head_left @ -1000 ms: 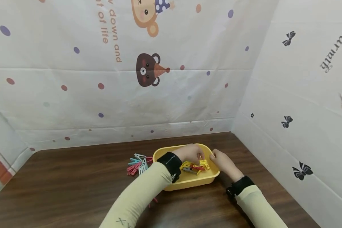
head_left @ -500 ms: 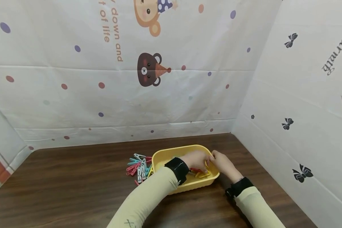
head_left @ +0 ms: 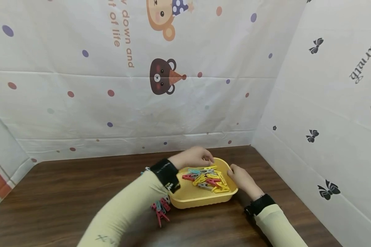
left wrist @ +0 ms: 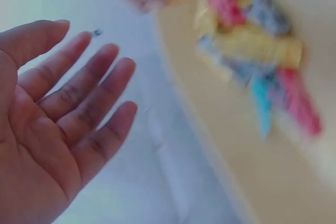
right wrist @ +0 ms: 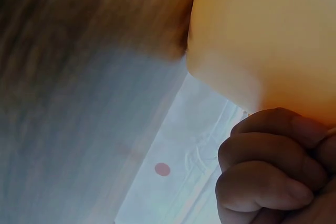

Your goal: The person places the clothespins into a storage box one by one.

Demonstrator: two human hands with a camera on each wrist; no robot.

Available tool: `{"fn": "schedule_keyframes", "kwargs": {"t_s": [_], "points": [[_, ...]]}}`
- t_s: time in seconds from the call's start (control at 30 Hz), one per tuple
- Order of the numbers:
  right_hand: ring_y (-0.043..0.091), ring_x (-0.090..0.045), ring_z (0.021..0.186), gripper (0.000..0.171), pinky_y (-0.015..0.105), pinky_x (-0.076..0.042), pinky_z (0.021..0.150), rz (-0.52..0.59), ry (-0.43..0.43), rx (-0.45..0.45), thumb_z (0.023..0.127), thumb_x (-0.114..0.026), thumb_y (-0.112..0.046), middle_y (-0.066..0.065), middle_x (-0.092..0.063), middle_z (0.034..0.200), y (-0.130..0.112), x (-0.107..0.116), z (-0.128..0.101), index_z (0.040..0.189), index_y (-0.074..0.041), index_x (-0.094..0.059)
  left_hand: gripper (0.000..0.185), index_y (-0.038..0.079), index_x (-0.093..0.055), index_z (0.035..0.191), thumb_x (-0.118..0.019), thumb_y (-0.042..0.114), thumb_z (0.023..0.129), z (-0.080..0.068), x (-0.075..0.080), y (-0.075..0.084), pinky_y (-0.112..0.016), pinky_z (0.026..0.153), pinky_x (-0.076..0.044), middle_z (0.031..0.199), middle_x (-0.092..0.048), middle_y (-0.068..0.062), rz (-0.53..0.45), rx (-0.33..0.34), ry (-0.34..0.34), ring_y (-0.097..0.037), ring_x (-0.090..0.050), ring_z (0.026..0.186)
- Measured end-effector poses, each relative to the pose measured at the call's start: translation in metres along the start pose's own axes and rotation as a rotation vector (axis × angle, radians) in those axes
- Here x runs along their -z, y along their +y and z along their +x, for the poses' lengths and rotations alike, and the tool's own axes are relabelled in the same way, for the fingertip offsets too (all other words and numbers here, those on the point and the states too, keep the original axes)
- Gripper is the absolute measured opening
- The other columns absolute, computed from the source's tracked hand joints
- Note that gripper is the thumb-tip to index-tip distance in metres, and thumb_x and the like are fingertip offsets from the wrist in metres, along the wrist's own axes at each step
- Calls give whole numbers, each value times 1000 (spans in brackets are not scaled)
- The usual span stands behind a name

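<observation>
A yellow tray (head_left: 188, 202) stands on the dark wooden table and holds several coloured clothespins (head_left: 208, 179). My left hand (head_left: 194, 157) hovers over the tray's far rim, holding nothing. In the left wrist view that hand (left wrist: 68, 119) shows an open palm with straight fingers, beside the blurred clothespins (left wrist: 257, 61) in the tray (left wrist: 220, 145). My right hand (head_left: 238, 175) grips the tray's right rim. The right wrist view shows its fingers (right wrist: 268, 182) curled against the tray's wall (right wrist: 252, 30).
More clothespins (head_left: 159, 210) lie on the table (head_left: 65, 199) left of the tray, partly hidden under my left forearm. A patterned sheet wall (head_left: 142, 109) closes the back of the table, and another wall (head_left: 327, 130) closes its right side.
My left hand has lifted out of the tray and moved back to its far rim, uncovering the clothespins inside. The right hand stays on the tray's right rim.
</observation>
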State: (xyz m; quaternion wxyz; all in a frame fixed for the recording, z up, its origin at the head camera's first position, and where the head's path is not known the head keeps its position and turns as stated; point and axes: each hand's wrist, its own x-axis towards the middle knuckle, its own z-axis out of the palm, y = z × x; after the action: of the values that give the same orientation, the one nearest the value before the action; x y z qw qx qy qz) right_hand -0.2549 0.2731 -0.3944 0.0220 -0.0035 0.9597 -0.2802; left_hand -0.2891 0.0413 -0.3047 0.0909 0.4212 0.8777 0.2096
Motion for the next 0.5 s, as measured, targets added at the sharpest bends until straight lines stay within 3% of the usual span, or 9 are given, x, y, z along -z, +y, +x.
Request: {"fn": "schedule_keyframes", "kwargs": {"t_s": [0.13,0.23,0.37,0.5], "points": [[18,-49,66,21,28,-39,57,-2,7,-4,106,-46,-19,6,-45,74,-1,0,0,97,-1,-52,25,8,-72,122,-62,19,102,-38,32,-9,-38,101,-55,121,-75,-9,23,44,41,-24,-70,113],[18,-50,67,21,28,-39,58,-5,6,-7,107,-46,-19,6,-45,74,-1,1,0,97,-1,-52,24,7,-73,119,-64,18,100,-62,48,-27,-38,98,-57,118,-76,-10,35,111,77,-24,-71,110],[18,-50,67,21,28,-40,58,1,3,-10,107,-46,-19,6,-46,75,-1,1,-1,98,-1,-52,22,4,-74,115,-68,12,96,-87,57,-61,-37,89,-60,113,-76,-13,44,202,117,-25,-71,102],[18,-50,66,20,27,-40,57,16,8,1,107,-46,-17,6,-45,74,-1,1,-1,97,-1,-52,22,-1,-75,111,-72,4,90,-102,54,-98,-37,84,-61,110,-76,-19,48,282,108,-28,-72,98]]}}
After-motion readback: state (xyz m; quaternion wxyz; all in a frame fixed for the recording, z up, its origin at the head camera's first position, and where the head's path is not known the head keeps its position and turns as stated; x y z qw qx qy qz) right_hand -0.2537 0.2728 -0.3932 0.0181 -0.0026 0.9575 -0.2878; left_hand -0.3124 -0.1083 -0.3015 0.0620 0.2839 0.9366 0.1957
